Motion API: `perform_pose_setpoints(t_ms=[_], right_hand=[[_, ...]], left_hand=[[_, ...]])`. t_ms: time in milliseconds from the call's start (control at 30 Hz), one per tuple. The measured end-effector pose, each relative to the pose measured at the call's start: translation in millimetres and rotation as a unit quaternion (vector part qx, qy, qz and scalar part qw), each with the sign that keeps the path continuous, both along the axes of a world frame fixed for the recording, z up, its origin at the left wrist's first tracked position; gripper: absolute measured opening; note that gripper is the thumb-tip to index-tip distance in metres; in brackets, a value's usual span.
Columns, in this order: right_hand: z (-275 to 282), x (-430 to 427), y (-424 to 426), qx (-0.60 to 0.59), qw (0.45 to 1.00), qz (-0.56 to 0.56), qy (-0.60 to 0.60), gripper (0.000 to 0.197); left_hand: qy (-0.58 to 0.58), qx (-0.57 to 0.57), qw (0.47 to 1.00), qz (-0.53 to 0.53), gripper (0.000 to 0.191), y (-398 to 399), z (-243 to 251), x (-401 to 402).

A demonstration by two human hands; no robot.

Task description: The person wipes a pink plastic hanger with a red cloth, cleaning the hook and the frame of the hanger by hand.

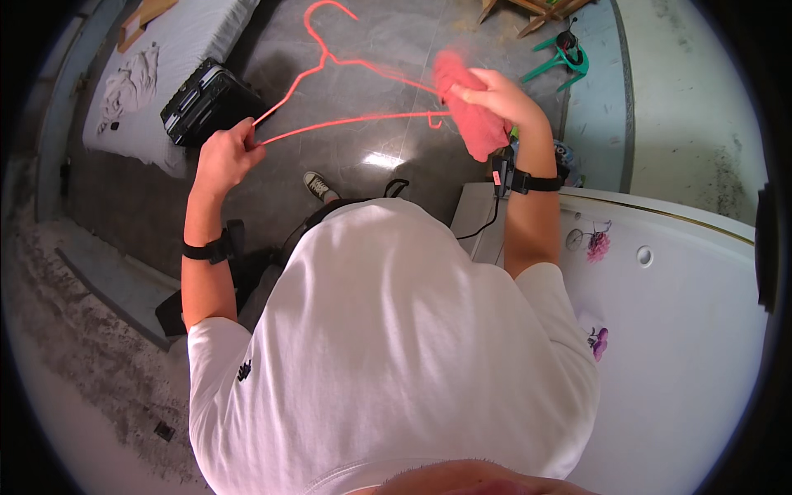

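Note:
My left hand (229, 154) grips one lower corner of a thin orange-red clothes hanger (346, 117), its hook towards the top of the picture. At the opposite end, my right hand (495, 99) holds a pink-red cloth (473, 120), which covers that corner of the hanger and is partly blurred. A small hook on the hanger's lower bar shows just left of the cloth. Whether my right fingers also press on the hanger through the cloth cannot be seen.
A black hard-shell case (210, 102) stands beside a bed with a pale sheet (185, 37) at upper left. A green plastic stool (566, 59) with a dark object on it is at upper right, near a wooden frame (532, 9). A white cabinet (680, 322) stands close on my right.

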State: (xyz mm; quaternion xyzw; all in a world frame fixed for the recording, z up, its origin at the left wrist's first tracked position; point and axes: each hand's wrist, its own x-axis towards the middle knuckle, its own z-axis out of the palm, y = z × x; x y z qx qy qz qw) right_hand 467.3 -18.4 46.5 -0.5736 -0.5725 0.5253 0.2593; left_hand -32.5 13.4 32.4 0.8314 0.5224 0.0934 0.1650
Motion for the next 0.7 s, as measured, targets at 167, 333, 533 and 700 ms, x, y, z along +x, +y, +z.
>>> perform_pose_setpoints(t_ms=[167,333,533,700], right_hand=[[-5,-71,17,-0.001,0.949,0.234,-0.211,0.065],[-37,-80,20,0.049,0.995,0.07,-0.058,0.06],[-51,-83,21,0.065,0.985,0.097,-0.124,0.057],[-67,-74,26,0.052,0.996,0.066,-0.036,0.052]], left_hand=[[0.072,0.071,0.989,-0.108,0.02,-7,-6,27],[0.09,0.149,0.98,-0.099,0.018,-2,-11,21],[0.093,0.182,0.971,-0.125,0.019,-1,-16,8],[0.083,0.224,0.963,-0.129,0.02,0,-14,18]])
